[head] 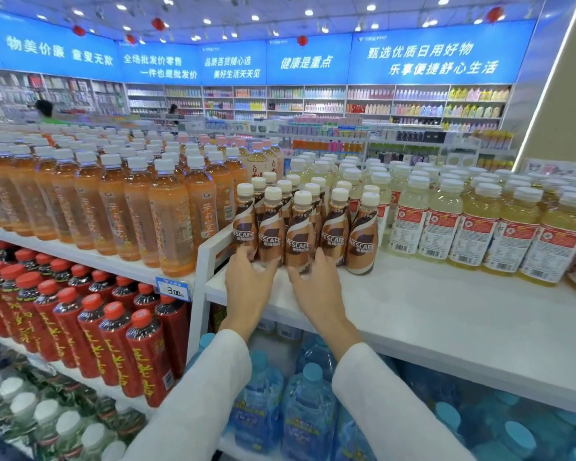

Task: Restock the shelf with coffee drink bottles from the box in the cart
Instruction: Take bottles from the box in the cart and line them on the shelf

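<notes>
- Gently: your left hand (246, 274) and right hand (315, 277) each curl round a front base of the coffee bottles (300, 227), just right of the orange tea bottles (170, 221).
- Square them up low, labels forward.

Both white-sleeved arms reach forward, left hand (246, 277) curled round the end bottle (245, 227), right hand (316, 287) round the third bottle (298, 241).

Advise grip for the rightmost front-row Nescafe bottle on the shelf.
Take the rightmost Nescafe bottle around its mid-body label, coming from the front right. It ends the row: bare shelf lies before it, a gap separates it from the pale yellow bottles, but its left neighbour sits close.
</notes>
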